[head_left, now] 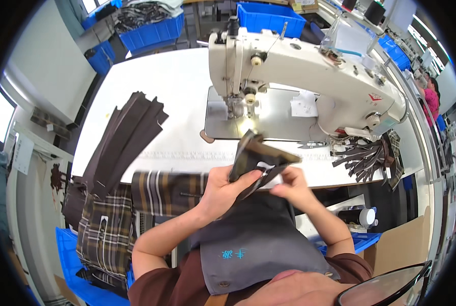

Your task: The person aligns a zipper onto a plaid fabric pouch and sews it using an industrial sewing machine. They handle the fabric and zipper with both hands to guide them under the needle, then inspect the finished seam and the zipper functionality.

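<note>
My left hand (222,191) grips a folded dark plaid fabric piece (253,155), with a pale slit or strip on it, held above the near table edge. My right hand (291,186) is curled at the piece's lower right, slightly blurred; what its fingers hold is unclear. Beyond my hands stands a white sewing machine (299,61) with a lit needle area over a steel plate (218,127). A plaid panel (162,191) lies along the front edge, left of my left hand. Dark brown strips (121,137) lie at the left, above a stack of plaid pieces (103,234).
Small scissors (314,145) and a pile of cut strips (363,158) lie at the table's right. A white-lidded bottle (363,215), cardboard (401,239) and a blue bin (67,260) sit below. Behind are blue crates (271,18). A person in pink (432,102) is at far right.
</note>
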The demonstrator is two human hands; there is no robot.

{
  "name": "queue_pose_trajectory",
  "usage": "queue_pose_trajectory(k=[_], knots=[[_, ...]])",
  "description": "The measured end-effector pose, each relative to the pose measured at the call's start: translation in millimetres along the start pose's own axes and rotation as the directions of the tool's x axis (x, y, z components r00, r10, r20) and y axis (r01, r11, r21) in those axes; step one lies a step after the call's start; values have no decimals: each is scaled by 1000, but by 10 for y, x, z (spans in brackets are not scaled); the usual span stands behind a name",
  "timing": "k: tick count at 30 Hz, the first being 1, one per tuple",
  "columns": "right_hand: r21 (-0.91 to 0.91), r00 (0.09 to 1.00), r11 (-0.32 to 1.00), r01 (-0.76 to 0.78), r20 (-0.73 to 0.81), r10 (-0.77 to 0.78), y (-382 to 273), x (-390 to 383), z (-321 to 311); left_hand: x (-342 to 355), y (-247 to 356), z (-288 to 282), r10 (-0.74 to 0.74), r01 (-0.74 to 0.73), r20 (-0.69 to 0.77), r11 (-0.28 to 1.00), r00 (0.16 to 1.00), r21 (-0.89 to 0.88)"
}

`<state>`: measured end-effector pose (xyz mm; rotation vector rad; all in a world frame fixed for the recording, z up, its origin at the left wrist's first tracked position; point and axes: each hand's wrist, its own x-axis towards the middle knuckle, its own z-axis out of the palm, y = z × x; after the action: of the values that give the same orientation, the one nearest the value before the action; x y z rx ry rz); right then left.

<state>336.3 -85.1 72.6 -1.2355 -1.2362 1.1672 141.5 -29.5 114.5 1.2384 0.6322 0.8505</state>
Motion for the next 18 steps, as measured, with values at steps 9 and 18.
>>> queue_pose_trajectory(k=[9, 18], knots=[[-135, 977, 968, 209, 68, -202, -372, 28, 162, -369, 452, -983, 24, -62, 77, 833, 997, 550], [-243, 950, 938, 249, -126, -285, -405, 72, 70, -428, 381, -2078, 240, -91, -363, 920, 900, 382]])
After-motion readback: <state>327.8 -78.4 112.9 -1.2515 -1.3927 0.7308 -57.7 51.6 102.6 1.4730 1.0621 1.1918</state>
